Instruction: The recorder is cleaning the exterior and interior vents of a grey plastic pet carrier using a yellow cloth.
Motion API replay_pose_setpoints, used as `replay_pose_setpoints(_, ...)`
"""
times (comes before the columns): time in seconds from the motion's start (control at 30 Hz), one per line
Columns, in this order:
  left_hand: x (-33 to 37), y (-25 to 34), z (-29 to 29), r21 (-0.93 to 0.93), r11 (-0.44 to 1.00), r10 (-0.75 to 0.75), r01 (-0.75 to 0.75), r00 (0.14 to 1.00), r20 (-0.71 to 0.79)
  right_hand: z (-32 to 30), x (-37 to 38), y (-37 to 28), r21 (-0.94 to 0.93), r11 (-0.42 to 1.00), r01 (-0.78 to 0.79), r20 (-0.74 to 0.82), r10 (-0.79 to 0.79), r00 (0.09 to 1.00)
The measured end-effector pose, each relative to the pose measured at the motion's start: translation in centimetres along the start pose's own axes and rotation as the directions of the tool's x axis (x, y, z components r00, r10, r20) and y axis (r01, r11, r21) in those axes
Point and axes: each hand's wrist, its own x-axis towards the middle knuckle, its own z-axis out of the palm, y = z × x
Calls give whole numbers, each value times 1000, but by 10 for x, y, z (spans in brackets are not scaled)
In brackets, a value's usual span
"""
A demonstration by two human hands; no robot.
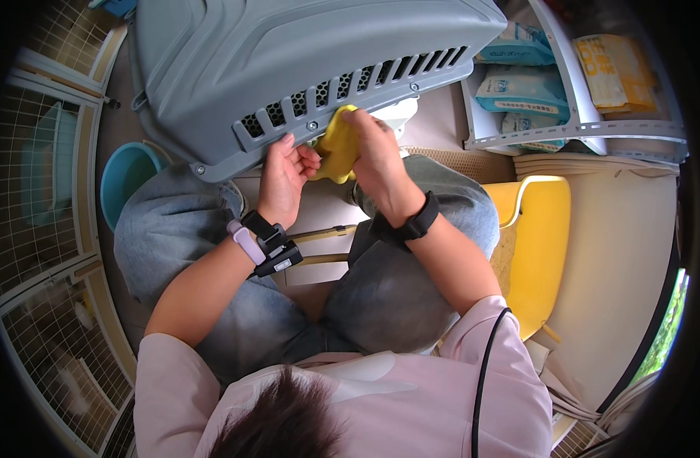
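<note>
A grey plastic pet carrier [235, 69] with a row of slotted vents leans over my knees, tilted, its bolted rim facing me. My left hand [286, 175] is at that rim, thumb against the edge and the other fingers curled just below it. Bunched in my right hand [380, 156] is a yellow cloth [339, 145], pressed to the rim below the vents, right of a bolt. The cloth hides part of the rim and some of my right fingertips.
A teal bucket [125, 179] stands by my left knee, beside wire-mesh cage doors [33, 191]. To my right are a yellow plastic bin [544, 252] and a white shelf [594, 131] with blue bags [521, 90] and a yellow-and-white package [613, 72]. A black cable [483, 374] runs over my right sleeve.
</note>
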Motion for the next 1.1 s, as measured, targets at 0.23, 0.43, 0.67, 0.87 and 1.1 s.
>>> replay_pose_setpoints(0.23, 1, -1, 1, 20, 1000, 13, -12, 1000, -14, 13, -16, 6, -91, 995, -34, 16, 36, 999)
replay_pose_setpoints(0.43, 2, -1, -4, -8, 1000, 22, -22, 1000, 5, 13, -11, -2, -229, 972, 44, -20, -50, 999)
replay_pose_setpoints(0.67, 1, 2, -1, 2, 999, 41, -41, 999, -5, 3, 5, -5, -199, 974, 112, -99, -134, 986)
replay_pose_setpoints(0.87, 0, 2, -2, -29, 999, 17, -16, 1000, 13, -9, 13, -22, -162, 979, 127, -188, -157, 970)
replay_pose_setpoints(1.1, -2, 5, -1, -9, 1000, 28, -28, 999, 27, -27, 26, -42, -47, 982, 183, -297, -189, 936)
